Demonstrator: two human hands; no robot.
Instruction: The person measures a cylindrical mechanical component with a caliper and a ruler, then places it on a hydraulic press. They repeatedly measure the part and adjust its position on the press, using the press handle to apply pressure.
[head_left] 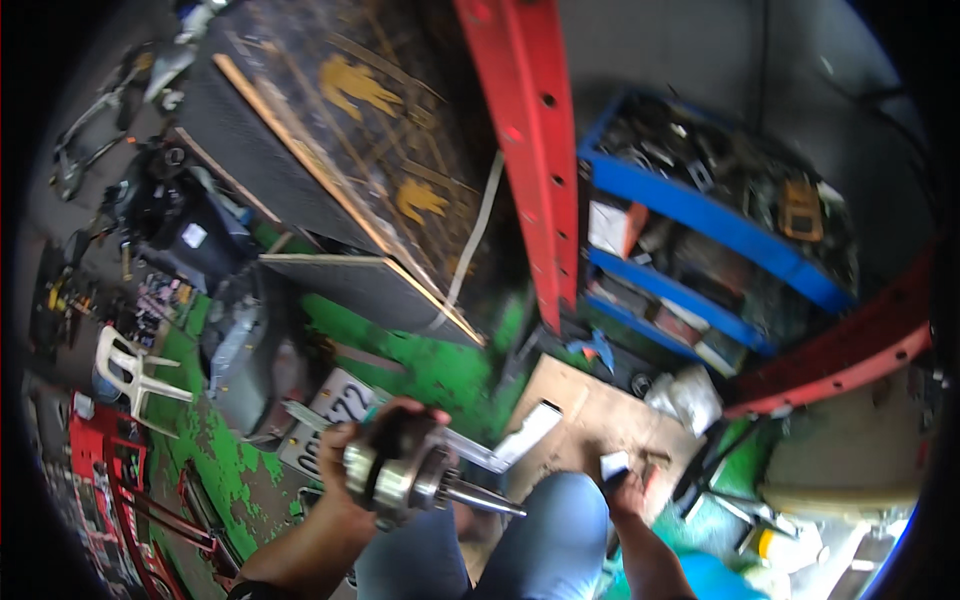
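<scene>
My left hand (345, 470) is wrapped round a metal crankshaft assembly (390, 465), whose tapered shaft points right, over my jeans-clad knees. Behind it, a silver metal bar (525, 435) reaches across onto a brown board (560, 390) on the floor. At lower right, my right hand (628, 498) is closed beside a small white-and-dark object (615, 462) and a brownish tool (655, 457); which of these it grips is unclear.
Red steel posts (520, 150) flank a blue tool cart (715, 210). Large worn panels (350, 120), motorbike parts (190, 230), a licence plate (325, 410) and a white plastic chair (135, 380) are at left. A plastic bag (680, 400) lies by the board; a beige surface (830, 480) is at right.
</scene>
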